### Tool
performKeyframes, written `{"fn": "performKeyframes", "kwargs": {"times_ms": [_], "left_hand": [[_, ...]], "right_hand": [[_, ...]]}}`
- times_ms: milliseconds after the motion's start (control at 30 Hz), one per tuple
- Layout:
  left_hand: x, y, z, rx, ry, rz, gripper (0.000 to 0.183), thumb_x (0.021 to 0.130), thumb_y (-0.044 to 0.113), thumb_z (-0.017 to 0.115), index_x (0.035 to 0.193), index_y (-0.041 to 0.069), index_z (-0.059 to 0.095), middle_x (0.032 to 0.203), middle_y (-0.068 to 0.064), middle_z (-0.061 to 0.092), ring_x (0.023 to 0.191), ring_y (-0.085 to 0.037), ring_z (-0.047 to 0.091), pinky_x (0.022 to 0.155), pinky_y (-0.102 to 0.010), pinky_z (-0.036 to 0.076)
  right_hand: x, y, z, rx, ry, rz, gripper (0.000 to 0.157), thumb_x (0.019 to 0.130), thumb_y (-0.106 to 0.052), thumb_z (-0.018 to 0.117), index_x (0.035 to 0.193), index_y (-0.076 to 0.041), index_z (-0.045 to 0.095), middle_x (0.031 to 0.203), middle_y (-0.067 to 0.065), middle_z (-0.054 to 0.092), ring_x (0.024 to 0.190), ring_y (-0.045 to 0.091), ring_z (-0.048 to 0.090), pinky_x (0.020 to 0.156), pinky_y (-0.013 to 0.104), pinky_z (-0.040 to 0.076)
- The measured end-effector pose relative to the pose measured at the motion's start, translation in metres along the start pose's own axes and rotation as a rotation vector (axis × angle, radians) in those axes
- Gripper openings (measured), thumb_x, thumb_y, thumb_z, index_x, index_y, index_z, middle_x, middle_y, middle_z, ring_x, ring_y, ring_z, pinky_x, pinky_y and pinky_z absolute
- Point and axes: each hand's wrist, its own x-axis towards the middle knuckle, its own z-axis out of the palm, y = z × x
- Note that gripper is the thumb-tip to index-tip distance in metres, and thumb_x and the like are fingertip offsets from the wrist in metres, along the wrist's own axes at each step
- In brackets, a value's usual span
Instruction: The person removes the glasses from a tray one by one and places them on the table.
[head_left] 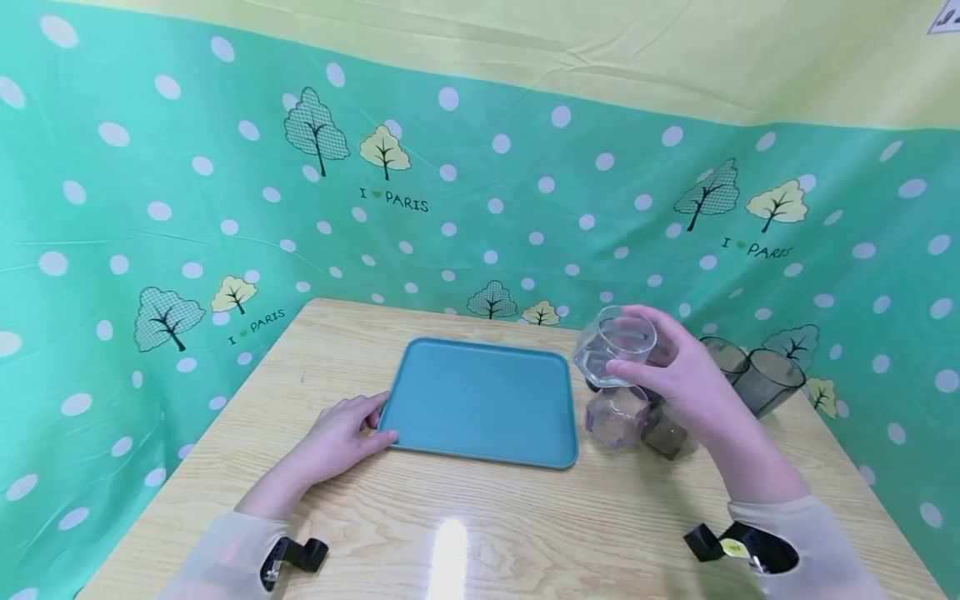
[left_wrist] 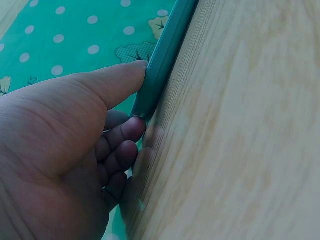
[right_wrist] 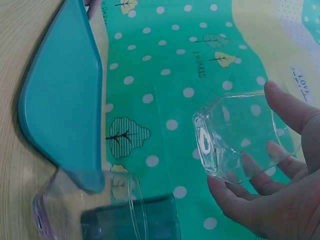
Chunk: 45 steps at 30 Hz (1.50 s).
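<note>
A blue-green rectangular tray (head_left: 480, 404) lies flat on the wooden table. My left hand (head_left: 341, 437) pinches its near left corner; in the left wrist view the thumb (left_wrist: 122, 82) presses on the tray's rim (left_wrist: 162, 60) and the other fingers are curled at its edge. Raised above the table, right of the tray, my right hand (head_left: 686, 375) grips a clear drinking glass (head_left: 596, 354) with an angular base. In the right wrist view, thumb and fingers lie around that glass (right_wrist: 235, 142), which is tilted and looks empty.
Below the held glass stands a faceted, faintly purple clear glass (head_left: 617, 421). Next to it is a small dark glass (head_left: 665, 435), partly behind the right hand. Tall grey tinted glasses (head_left: 768, 383) stand farther right. A green dotted curtain (head_left: 495, 217) hangs behind the table (head_left: 375, 533).
</note>
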Motion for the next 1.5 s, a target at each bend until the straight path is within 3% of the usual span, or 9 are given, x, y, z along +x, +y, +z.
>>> {"fn": "performKeyframes", "kwargs": {"times_ms": [300,567,800,1133,1500], "left_hand": [[-0.001,0.004,-0.001,0.011,-0.002,-0.005,0.072,0.101,0.037,0.083,0.154,-0.006,0.058,0.096,0.008,0.055,0.087,-0.014,0.048,0.084,-0.044,0.036],[0.0,0.003,0.0,0.012,-0.003,-0.001,0.073,0.102,0.037,0.083,0.154,-0.007,0.058,0.096,0.007,0.056,0.087,-0.015,0.047,0.084,-0.044,0.036],[0.001,0.004,-0.001,-0.007,-0.009,-0.006,0.074,0.102,0.037,0.082,0.155,-0.007,0.057,0.097,0.006,0.056,0.088,-0.015,0.048,0.085,-0.045,0.034],[-0.001,0.005,-0.002,-0.017,-0.01,-0.011,0.074,0.102,0.038,0.083,0.155,-0.007,0.057,0.098,0.007,0.056,0.089,-0.015,0.047,0.084,-0.044,0.033],[-0.002,0.002,-0.001,-0.022,0.017,0.016,0.072,0.1,0.035,0.084,0.152,-0.008,0.059,0.096,0.005,0.056,0.087,-0.016,0.047,0.084,-0.045,0.034]], "right_hand": [[-0.012,0.008,-0.025,-0.123,0.058,0.011,0.077,0.103,-0.035,0.082,0.169,-0.028,0.042,0.162,0.006,0.053,0.13,0.012,0.062,0.097,0.019,0.05],[-0.018,0.018,-0.044,-0.11,0.088,-0.013,0.079,0.106,-0.026,0.079,0.173,-0.026,0.037,0.161,0.009,0.051,0.126,0.007,0.064,0.094,0.018,0.052],[-0.025,0.026,-0.062,-0.149,0.109,0.046,0.079,0.107,-0.03,0.078,0.174,-0.032,0.035,0.163,0.001,0.048,0.127,0.001,0.06,0.091,0.015,0.044],[-0.032,0.042,-0.082,-0.169,0.145,0.056,0.08,0.108,-0.026,0.076,0.175,-0.026,0.032,0.162,0.002,0.046,0.129,-0.001,0.054,0.091,0.012,0.044],[-0.045,0.056,-0.1,-0.215,0.156,0.146,0.086,0.109,-0.036,0.075,0.177,-0.038,0.023,0.166,-0.001,0.041,0.128,-0.007,0.049,0.087,0.012,0.041]]}}
